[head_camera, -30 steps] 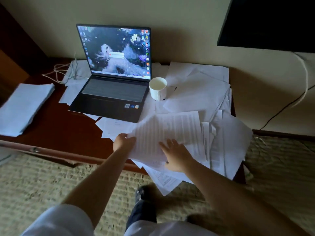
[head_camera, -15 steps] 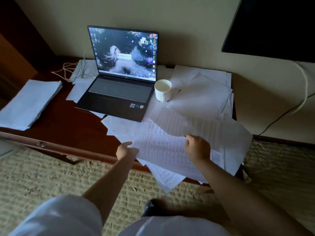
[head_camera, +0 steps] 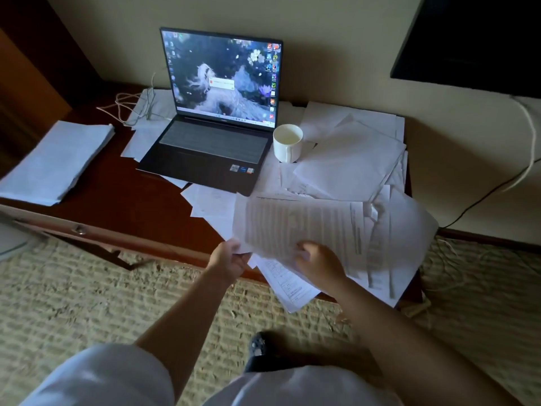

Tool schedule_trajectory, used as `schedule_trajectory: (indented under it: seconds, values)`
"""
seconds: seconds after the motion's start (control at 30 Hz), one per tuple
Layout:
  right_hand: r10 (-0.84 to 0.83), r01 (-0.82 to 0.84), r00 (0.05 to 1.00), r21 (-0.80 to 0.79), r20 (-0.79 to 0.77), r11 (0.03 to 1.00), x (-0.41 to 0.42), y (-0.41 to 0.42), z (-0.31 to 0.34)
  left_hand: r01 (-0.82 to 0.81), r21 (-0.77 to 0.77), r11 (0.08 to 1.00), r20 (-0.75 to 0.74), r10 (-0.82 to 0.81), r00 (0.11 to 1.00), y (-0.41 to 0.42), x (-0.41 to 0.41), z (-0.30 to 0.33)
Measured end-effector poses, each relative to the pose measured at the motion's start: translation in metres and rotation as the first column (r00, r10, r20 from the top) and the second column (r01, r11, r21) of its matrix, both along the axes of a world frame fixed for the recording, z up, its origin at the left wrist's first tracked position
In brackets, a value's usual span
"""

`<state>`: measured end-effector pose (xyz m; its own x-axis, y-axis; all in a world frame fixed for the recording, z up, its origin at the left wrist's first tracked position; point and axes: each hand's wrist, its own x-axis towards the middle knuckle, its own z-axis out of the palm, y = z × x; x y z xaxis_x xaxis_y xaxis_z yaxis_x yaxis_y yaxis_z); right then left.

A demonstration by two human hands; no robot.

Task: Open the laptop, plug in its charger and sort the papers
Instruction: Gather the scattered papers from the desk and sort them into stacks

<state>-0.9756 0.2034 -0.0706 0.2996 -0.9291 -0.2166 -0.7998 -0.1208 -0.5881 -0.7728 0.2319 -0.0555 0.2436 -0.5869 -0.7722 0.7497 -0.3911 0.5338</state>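
Printed sheet pinched at near-left corner by left hand; right hand laid on it, fingers blurred, grip not discernible. Sheet lifted higher than before.

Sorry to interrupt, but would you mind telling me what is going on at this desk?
A person is sorting papers. The left hand pinches the corner of a printed sheet, and the right hand holds its lower edge, above the loose pile on the desk's right side. The laptop is open and lit, a mug beside it. A neat stack lies at far left.
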Motion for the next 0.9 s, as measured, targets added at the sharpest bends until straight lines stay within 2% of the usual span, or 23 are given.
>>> schedule_trajectory:
  seconds: [0.03,0.07,0.1,0.13,0.17,0.2,0.27,0.3,0.37,0.43,0.53,0.6,0.67,0.73,0.77,0.83,0.9]
  values:
    - [-0.053,0.052,0.999,0.028,0.014,0.998,0.0,-0.001,0.001,0.009,-0.049,0.999,-0.003,-0.009,1.0,0.002,0.0,-0.002]
    - [-0.083,0.083,0.997,0.03,0.001,0.996,-0.001,-0.001,0.001,0.065,-0.076,0.995,0.067,-0.06,0.996,0.002,0.001,-0.005]
    - [-0.114,0.115,0.993,0.02,-0.016,0.993,-0.001,-0.002,0.002,0.156,-0.052,0.986,0.23,-0.14,0.963,0.004,0.003,-0.009]
    - [-0.146,0.146,0.989,-0.013,-0.024,0.989,-0.002,-0.002,0.001,0.257,0.032,0.966,0.434,-0.245,0.867,0.004,0.005,-0.012]
    - [-0.177,0.175,0.984,-0.051,-0.023,0.983,-0.004,-0.003,0.001,0.323,0.121,0.939,0.602,-0.328,0.728,0.005,0.006,-0.012]
    - [-0.208,0.206,0.978,-0.111,-0.013,0.972,-0.004,-0.002,0.002,0.355,0.171,0.919,0.691,-0.368,0.622,0.004,0.008,-0.015]
    - [-0.253,0.251,0.967,-0.217,0.021,0.943,-0.006,0.0,0.003,0.39,0.192,0.901,0.751,-0.39,0.532,0.002,0.007,-0.012]
    - [-0.221,0.221,0.975,-0.265,0.032,0.938,-0.008,0.001,0.002,0.424,0.206,0.882,0.774,-0.412,0.481,0.002,0.005,-0.011]
    - [-0.031,0.017,0.999,-0.339,-0.035,0.941,-0.013,0.002,-0.005,0.506,0.232,0.831,0.807,-0.455,0.377,0.001,0.006,-0.014]
    - [0.153,-0.178,0.983,-0.317,-0.103,0.932,-0.016,0.004,-0.004,0.529,0.232,0.816,0.829,-0.45,0.332,-0.002,0.008,-0.017]
    - [0.255,-0.286,0.957,-0.295,-0.139,0.912,-0.019,0.006,-0.005,0.425,0.194,0.884,0.813,-0.387,0.435,-0.008,0.009,-0.019]
    - [0.255,-0.291,0.956,-0.383,-0.144,0.876,-0.019,0.006,-0.009,0.336,0.196,0.921,0.793,-0.351,0.499,-0.009,0.008,-0.015]
    - [0.191,-0.209,0.978,-0.516,-0.088,0.831,-0.017,0.002,-0.011,0.308,0.212,0.927,0.786,-0.349,0.511,-0.008,0.009,-0.014]
    - [0.041,-0.066,0.998,-0.623,-0.054,0.779,-0.014,-0.003,-0.006,0.308,0.198,0.931,0.709,-0.353,0.611,-0.006,0.011,-0.016]
    - [0.017,-0.051,0.998,-0.653,-0.059,0.756,-0.013,-0.005,-0.005,0.286,0.207,0.936,0.64,-0.35,0.684,-0.005,0.011,-0.016]
    - [0.091,-0.181,0.981,-0.652,-0.17,0.737,-0.01,-0.004,-0.008,0.235,0.214,0.948,0.468,-0.31,0.828,-0.004,0.012,-0.014]
    - [0.227,-0.314,0.946,-0.472,-0.233,0.824,-0.007,0.003,-0.008,0.216,0.162,0.963,0.209,-0.248,0.946,-0.004,0.014,-0.014]
